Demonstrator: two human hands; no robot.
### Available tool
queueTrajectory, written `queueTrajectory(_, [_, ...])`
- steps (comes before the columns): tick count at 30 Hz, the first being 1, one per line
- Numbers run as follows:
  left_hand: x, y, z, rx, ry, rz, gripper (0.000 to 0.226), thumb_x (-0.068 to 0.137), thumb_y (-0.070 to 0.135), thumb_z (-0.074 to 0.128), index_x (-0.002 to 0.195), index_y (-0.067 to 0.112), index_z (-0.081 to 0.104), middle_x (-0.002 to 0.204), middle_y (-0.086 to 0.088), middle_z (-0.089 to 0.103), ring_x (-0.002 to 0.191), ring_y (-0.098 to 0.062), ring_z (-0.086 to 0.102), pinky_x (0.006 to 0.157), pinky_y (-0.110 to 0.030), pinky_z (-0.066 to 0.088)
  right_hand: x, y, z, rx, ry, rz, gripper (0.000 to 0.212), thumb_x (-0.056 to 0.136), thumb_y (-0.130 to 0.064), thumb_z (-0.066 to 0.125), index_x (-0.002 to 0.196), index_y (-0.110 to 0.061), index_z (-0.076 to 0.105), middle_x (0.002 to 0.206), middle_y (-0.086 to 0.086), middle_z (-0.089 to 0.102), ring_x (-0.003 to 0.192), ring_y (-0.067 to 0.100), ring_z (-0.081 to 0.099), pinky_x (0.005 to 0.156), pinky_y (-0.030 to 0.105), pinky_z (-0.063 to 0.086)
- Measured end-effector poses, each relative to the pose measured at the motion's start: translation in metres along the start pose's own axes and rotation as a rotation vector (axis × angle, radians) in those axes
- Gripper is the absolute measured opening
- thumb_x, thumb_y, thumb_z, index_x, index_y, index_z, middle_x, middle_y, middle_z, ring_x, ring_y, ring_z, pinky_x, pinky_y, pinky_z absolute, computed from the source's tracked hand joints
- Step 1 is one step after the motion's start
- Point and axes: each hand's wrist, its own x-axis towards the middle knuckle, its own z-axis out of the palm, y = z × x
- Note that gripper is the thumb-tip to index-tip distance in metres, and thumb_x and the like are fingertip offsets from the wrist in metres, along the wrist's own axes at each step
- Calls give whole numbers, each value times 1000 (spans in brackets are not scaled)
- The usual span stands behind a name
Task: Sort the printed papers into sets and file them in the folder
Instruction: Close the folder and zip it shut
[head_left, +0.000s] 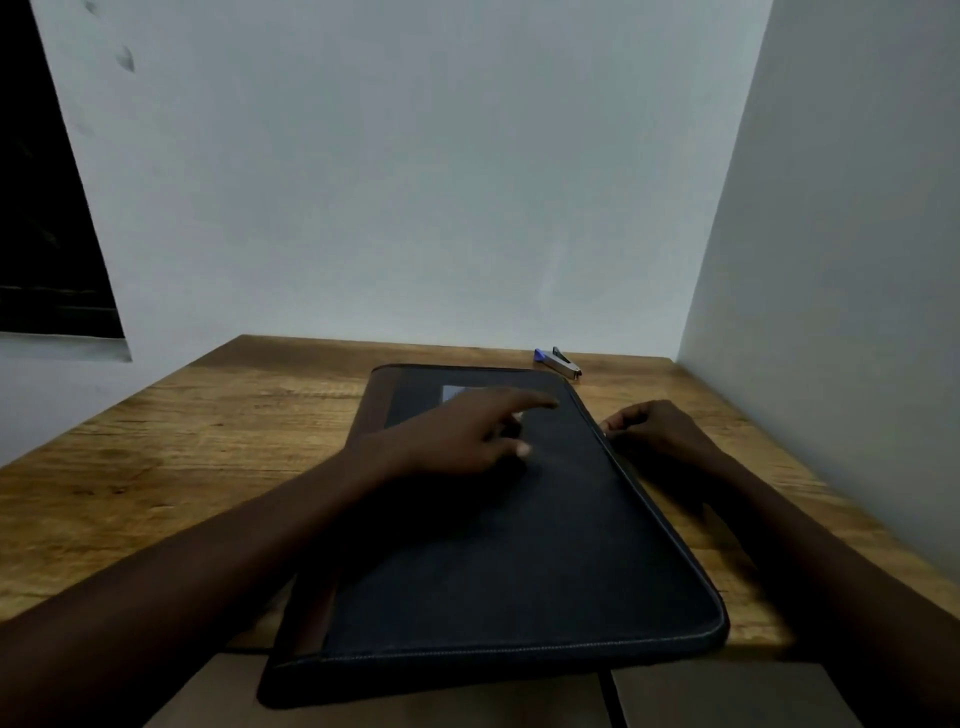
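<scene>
Folder (519, 551) closed, no papers showing, progress unclear: left hand (457, 439) rests spread on it, right hand (655, 430) curls at its edge, grip uncertain

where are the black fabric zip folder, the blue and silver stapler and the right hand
black fabric zip folder (519, 561): head view, bare middle of its cover
blue and silver stapler (564, 365): head view, its silver body
right hand (657, 430): head view, back of the hand
</scene>
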Motion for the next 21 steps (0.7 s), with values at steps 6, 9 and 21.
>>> queueTrajectory(6, [31,-36,-11,319,-142,-234,44,101,43,42,144,36,38,155,2,32,144,-20,25,114,-54,24,10,2,-5,21,-82,21,10,91,-13,63,94,-11,72,95,1,69,86,7,60,74,21,45])
queueTrajectory(9, [36,-40,-13,241,-237,-298,53,100,52,34,150,43,21,163,6,10,151,-17,4,115,-64,2,20,0,-7,37,-120,28,14,91,-11,62,80,-17,69,90,-2,68,88,9,60,84,26,46])
queueTrajectory(21, [31,-57,-10,153,-111,-205,70,93,62,42,152,45,6,158,14,26,147,-13,18,117,-61,7,113,-22,-9,60,-221,137,13,89,2,60,88,-5,71,92,11,64,80,16,59,72,26,50])
